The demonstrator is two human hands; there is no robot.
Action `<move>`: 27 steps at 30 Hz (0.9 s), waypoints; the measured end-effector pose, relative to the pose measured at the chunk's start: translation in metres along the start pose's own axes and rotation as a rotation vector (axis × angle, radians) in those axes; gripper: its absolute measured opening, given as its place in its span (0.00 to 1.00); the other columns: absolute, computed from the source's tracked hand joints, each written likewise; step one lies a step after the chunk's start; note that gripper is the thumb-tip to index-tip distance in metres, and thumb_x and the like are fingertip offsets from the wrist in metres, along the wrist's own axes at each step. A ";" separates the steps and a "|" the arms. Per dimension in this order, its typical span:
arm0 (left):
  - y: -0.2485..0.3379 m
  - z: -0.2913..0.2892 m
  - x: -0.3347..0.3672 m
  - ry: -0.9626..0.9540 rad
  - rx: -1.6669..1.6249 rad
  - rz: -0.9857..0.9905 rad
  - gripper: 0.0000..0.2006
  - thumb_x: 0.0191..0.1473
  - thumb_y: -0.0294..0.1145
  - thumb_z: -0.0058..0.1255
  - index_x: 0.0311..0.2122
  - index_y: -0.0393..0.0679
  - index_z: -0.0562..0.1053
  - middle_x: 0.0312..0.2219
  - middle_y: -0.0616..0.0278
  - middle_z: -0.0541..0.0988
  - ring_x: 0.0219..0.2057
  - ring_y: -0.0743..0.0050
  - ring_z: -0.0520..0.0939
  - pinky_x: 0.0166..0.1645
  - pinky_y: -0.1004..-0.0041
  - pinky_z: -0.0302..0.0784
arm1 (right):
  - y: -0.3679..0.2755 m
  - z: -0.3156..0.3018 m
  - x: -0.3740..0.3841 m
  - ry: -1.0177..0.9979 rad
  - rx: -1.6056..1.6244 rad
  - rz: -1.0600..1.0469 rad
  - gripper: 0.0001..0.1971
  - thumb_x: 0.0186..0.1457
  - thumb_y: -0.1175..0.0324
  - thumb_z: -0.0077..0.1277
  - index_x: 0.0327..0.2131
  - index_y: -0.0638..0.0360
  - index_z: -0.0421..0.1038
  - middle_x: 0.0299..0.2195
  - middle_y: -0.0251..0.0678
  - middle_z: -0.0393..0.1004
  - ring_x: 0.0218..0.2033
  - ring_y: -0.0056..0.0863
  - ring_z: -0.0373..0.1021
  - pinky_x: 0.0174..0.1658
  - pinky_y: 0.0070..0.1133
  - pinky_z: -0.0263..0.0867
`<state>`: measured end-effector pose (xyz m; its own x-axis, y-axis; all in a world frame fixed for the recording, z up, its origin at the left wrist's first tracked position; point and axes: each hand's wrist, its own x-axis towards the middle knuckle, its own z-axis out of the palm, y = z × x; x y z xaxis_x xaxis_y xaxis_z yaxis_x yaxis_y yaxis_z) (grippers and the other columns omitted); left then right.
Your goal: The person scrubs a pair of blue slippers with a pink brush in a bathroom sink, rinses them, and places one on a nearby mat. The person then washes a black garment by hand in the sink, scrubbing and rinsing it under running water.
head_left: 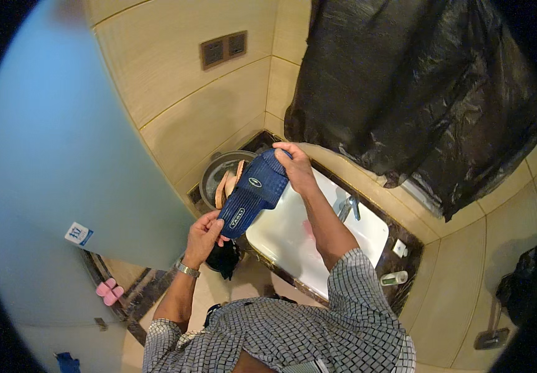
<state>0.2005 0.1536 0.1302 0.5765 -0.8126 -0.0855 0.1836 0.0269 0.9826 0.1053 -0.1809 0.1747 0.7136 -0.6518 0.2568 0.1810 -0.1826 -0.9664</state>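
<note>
Between my hands: one blue slipper (253, 196), held up in the air, tilted, its ribbed footbed and broad strap facing me, a pale oval mark on the strap and pale lettering at the near end.

Left hand (204, 238): clamped on the near end, thumb on the upper face, the other fingers mostly hidden beneath. Right hand (296, 169): clamped on the far end, at the strap, thumb towards me. Hands well apart, the slipper spanning the gap. Around my left wrist: one metal watch (187, 268). Below both hands: my checked shirt (275, 329), short-sleeved.

Beyond my left hand, partly behind the slipper: one grey basin (207, 180), peach footwear (221, 190) inside, the slipper covering part of it. Just under my left hand: one black item (224, 260), kind unclear.

Beneath my right forearm: one white sink (281, 242), pinkish patch inside, set in a dark desk (399, 299). Right of my right hand: one metal tap (346, 208). Farther right on the desk, well apart from both hands: one small white box (399, 248); one bottle (394, 278), pale and green.

Beyond my right hand: black sheeting (405, 81), hanging, creased. Beyond my left hand, up the wall: one double socket (224, 50). Left of my left hand: one frosted panel (88, 161), labelled; lower down, pink slippers (109, 290), one pair.
</note>
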 end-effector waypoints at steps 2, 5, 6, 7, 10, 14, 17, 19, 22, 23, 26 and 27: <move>0.003 0.001 -0.002 0.058 0.033 0.055 0.18 0.68 0.32 0.54 0.59 0.33 0.72 0.35 0.62 0.84 0.26 0.83 0.81 0.27 0.80 0.78 | 0.026 0.013 0.011 -0.023 0.264 0.155 0.14 0.66 0.67 0.58 0.52 0.60 0.76 0.43 0.32 0.81 0.41 0.19 0.75 0.48 0.20 0.72; 0.007 0.032 0.014 0.150 0.044 0.102 0.15 0.66 0.30 0.57 0.54 0.34 0.75 0.31 0.64 0.83 0.23 0.84 0.80 0.25 0.80 0.77 | 0.102 0.001 0.034 0.150 -0.114 0.121 0.21 0.63 0.57 0.60 0.52 0.61 0.75 0.47 0.43 0.81 0.47 0.35 0.77 0.53 0.29 0.71; 0.004 0.031 0.013 0.206 0.116 0.121 0.16 0.66 0.30 0.57 0.54 0.34 0.75 0.31 0.64 0.83 0.23 0.84 0.79 0.25 0.80 0.77 | 0.106 0.013 0.029 0.186 -0.225 0.094 0.21 0.62 0.56 0.60 0.52 0.61 0.75 0.47 0.45 0.81 0.47 0.38 0.77 0.53 0.31 0.71; -0.001 0.034 0.018 0.251 0.173 0.145 0.16 0.66 0.31 0.58 0.55 0.34 0.75 0.31 0.64 0.83 0.23 0.84 0.79 0.25 0.80 0.77 | 0.108 0.015 0.022 0.228 -0.353 0.061 0.21 0.61 0.55 0.60 0.51 0.61 0.75 0.46 0.47 0.80 0.47 0.41 0.77 0.53 0.33 0.71; -0.009 0.040 0.039 0.345 0.392 0.151 0.16 0.63 0.32 0.61 0.52 0.33 0.77 0.29 0.65 0.82 0.23 0.85 0.78 0.26 0.78 0.76 | 0.107 0.042 -0.002 0.247 -0.376 -0.002 0.21 0.61 0.59 0.61 0.51 0.64 0.75 0.43 0.45 0.82 0.42 0.34 0.79 0.50 0.29 0.74; -0.024 0.043 0.067 0.336 0.763 0.274 0.16 0.58 0.33 0.65 0.47 0.33 0.78 0.25 0.57 0.82 0.24 0.70 0.81 0.31 0.68 0.78 | 0.078 0.082 -0.045 0.020 -0.220 -0.012 0.26 0.59 0.53 0.59 0.53 0.62 0.73 0.51 0.55 0.76 0.52 0.50 0.73 0.55 0.38 0.69; -0.039 0.048 0.092 0.332 0.858 0.344 0.15 0.54 0.32 0.66 0.44 0.35 0.78 0.26 0.44 0.80 0.28 0.46 0.83 0.35 0.58 0.78 | 0.086 0.092 -0.058 -0.090 -0.347 0.116 0.36 0.59 0.44 0.58 0.61 0.62 0.67 0.54 0.59 0.73 0.57 0.55 0.70 0.59 0.40 0.67; -0.048 0.044 0.108 0.322 0.967 0.353 0.14 0.53 0.31 0.65 0.42 0.35 0.78 0.26 0.43 0.80 0.30 0.42 0.83 0.36 0.55 0.78 | 0.093 0.095 -0.054 -0.226 -0.445 0.288 0.40 0.63 0.38 0.49 0.67 0.59 0.63 0.64 0.57 0.65 0.64 0.53 0.64 0.66 0.39 0.61; -0.056 0.036 0.131 0.288 1.098 0.313 0.12 0.51 0.28 0.64 0.40 0.36 0.78 0.30 0.40 0.82 0.34 0.36 0.83 0.38 0.52 0.79 | 0.109 0.098 -0.038 -0.315 -0.472 0.347 0.39 0.65 0.37 0.43 0.67 0.60 0.62 0.66 0.56 0.64 0.66 0.53 0.63 0.67 0.40 0.60; -0.057 0.030 0.134 0.279 1.122 0.276 0.12 0.51 0.28 0.64 0.40 0.37 0.78 0.30 0.40 0.82 0.34 0.37 0.84 0.38 0.52 0.79 | 0.108 0.096 -0.034 -0.453 -0.573 0.277 0.38 0.68 0.38 0.36 0.68 0.60 0.62 0.67 0.54 0.63 0.66 0.54 0.63 0.67 0.41 0.59; -0.058 0.025 0.137 0.268 1.177 0.205 0.12 0.51 0.30 0.63 0.42 0.41 0.80 0.31 0.42 0.83 0.35 0.40 0.85 0.40 0.51 0.81 | 0.107 0.103 -0.036 -0.489 -0.597 0.295 0.34 0.70 0.43 0.34 0.66 0.58 0.63 0.64 0.53 0.67 0.63 0.55 0.66 0.66 0.41 0.60; -0.058 0.025 0.139 0.260 1.222 0.178 0.13 0.51 0.31 0.63 0.42 0.42 0.80 0.31 0.43 0.84 0.35 0.40 0.86 0.40 0.51 0.82 | 0.111 0.106 -0.035 -0.484 -0.612 0.266 0.31 0.71 0.45 0.33 0.65 0.58 0.65 0.62 0.53 0.69 0.61 0.55 0.67 0.65 0.42 0.61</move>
<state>0.2507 0.0246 0.0658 0.6820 -0.7113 0.1702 -0.6870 -0.5432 0.4826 0.1724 -0.1001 0.0571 0.9185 -0.3663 -0.1488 -0.3366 -0.5268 -0.7805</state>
